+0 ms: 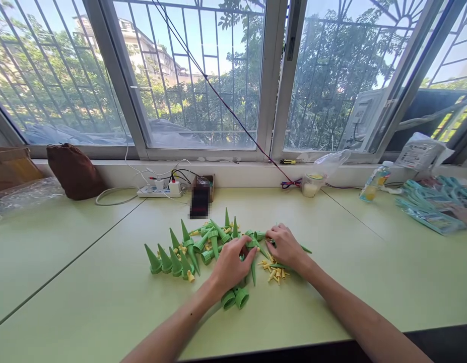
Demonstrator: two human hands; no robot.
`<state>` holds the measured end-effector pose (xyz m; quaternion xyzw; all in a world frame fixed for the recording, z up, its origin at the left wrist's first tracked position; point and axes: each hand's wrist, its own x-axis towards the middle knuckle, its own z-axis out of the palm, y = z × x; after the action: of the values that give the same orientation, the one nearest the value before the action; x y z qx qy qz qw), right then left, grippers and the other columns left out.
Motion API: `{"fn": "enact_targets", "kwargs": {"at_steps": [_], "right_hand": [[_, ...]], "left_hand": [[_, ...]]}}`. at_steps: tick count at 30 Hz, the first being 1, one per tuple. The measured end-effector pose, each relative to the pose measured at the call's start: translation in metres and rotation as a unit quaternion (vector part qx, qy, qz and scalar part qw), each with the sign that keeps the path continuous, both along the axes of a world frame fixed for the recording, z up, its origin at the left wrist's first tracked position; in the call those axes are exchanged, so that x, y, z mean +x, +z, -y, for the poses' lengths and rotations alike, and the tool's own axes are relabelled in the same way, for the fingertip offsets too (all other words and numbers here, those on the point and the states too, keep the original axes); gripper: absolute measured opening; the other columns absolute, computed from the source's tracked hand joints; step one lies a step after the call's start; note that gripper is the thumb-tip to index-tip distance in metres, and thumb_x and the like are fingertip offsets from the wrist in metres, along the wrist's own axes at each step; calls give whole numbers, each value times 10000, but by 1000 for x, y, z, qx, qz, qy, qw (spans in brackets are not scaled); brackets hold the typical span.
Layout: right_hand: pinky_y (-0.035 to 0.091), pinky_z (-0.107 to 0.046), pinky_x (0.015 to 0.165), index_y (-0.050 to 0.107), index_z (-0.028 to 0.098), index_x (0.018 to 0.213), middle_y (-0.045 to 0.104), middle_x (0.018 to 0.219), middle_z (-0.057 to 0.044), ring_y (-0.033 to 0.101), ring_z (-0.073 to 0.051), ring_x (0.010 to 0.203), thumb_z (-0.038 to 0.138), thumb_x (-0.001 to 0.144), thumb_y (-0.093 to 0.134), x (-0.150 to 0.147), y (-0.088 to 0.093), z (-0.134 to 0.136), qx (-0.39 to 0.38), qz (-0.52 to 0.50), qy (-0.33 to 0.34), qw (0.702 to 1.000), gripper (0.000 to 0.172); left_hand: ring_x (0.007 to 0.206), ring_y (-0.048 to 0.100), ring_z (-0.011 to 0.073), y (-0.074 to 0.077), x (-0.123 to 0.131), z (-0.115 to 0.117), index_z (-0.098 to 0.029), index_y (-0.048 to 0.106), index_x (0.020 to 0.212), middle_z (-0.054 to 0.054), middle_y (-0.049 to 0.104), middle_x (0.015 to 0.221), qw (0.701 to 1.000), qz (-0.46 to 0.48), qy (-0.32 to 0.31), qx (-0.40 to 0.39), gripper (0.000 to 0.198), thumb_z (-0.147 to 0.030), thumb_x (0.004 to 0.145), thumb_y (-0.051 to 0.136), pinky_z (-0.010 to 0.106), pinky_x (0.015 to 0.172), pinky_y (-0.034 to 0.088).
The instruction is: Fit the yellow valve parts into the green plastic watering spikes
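Many hollow green plastic cone spikes [175, 264] with ribbed caps lie or stand in a pile on the table. My left hand [231, 264] is over the pile's right part, thumb and fingers curled round a green cone spike [253, 244] at its capped end. Beside it, my right hand [286, 247] has its fingers bent down among more green pieces; what they grip is mostly hidden. Small yellow nozzle-like pieces [277, 275] are heaped under my right hand, and others are mixed among the cones. Two green caps [241, 297] lie below my left wrist.
On the pale green table [105, 282], a power strip [153, 191], a dark blurred rectangular thing [200, 201] and a plastic cup [311, 186] stand at the back. A brown bag [72, 171] is at left. Rightward are a bottle [376, 181] and turquoise packages [425, 206], with another person's hand [463, 214].
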<state>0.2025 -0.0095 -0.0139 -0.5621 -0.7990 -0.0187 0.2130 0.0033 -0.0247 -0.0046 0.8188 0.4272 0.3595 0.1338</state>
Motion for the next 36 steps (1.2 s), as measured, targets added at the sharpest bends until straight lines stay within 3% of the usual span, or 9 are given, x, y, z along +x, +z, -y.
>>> {"fn": "enact_targets", "kwargs": {"at_steps": [27,31,36], "right_hand": [[380,-328,812,648,152,840,630,867,-91,498,-226,866,99,892,531,-6,-2,2,-13,-5,12,1000,139],[402,-337,799,592,164,845,616,857,-77,500,-220,838,102,917,499,-7,-3,2,31,-75,17,997,133],[440,-325,764,556,180,891,603,875,-66,529,-216,859,147,943,470,-11,2,4,84,-216,46,972,105]], "left_hand": [[604,559,144,-1,0,-1,-187,618,946,-12,622,657,1000,11,-12,-8,168,-338,892,566,250,597,397],[611,566,146,0,0,-1,-190,616,936,-10,629,662,1000,11,-11,-8,157,-333,892,565,248,597,400],[604,573,149,-1,0,-2,-192,616,943,-12,624,647,1000,11,-5,1,158,-333,888,567,249,592,405]]}}
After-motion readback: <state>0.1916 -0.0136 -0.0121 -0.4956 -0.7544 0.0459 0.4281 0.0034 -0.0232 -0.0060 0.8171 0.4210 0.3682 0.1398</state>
